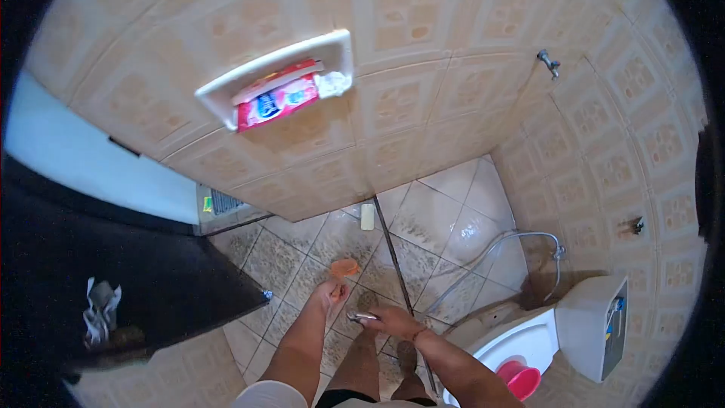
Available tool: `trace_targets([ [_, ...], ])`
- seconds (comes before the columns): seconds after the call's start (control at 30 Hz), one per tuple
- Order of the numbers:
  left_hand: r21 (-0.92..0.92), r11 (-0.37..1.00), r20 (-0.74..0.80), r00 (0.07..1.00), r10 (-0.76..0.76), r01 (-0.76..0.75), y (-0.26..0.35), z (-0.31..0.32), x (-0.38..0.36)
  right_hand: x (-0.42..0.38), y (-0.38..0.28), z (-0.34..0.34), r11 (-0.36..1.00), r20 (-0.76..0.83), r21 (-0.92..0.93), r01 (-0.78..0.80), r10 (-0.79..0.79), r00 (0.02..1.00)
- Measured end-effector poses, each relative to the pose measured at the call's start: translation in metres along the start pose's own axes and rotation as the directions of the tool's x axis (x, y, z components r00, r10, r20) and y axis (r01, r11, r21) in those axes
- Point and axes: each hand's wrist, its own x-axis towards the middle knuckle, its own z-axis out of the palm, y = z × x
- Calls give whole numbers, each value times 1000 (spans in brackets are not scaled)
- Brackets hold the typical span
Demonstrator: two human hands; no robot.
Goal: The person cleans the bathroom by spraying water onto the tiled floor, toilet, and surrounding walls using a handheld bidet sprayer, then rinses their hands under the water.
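Note:
My left hand (330,293) is held low over the tiled floor, its fingers curled together; whether anything is inside them is too small to tell. An orange object (344,267) shows just beyond it. To its right, my right hand (393,323) grips a small metallic sprayer head (363,316), which points left towards the left hand. A grey hose (468,272) runs from the wall fitting across the floor towards my right hand. My legs and feet are below both hands.
A toilet (521,340) with a pink bucket (518,380) stands at the right. A wall tray (215,98) holds a pink packet (279,102). A pale block (367,217) and a dark pole (394,257) are on the floor. The dark door (151,264) stands left.

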Motion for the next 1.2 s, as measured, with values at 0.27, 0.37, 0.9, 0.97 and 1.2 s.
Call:
trace_targets([
  [0.27,965,-247,-17,957,289,92,78,99,28,-53,98,0,941,24,-110,-320,324,946],
  [0.37,793,-608,189,929,319,48,105,66,122,-66,107,1,932,-18,-92,-351,351,936],
  [0.9,448,-843,726,430,537,296,187,169,13,-32,89,5,956,-39,-269,-119,113,993],
  [0.97,684,-707,592,431,681,176,166,142,-8,-28,79,5,958,20,-273,-86,95,995],
  [1.2,916,87,269,760,592,-391,3,-10,-109,-48,-11,7,927,313,-338,161,-50,948],
])
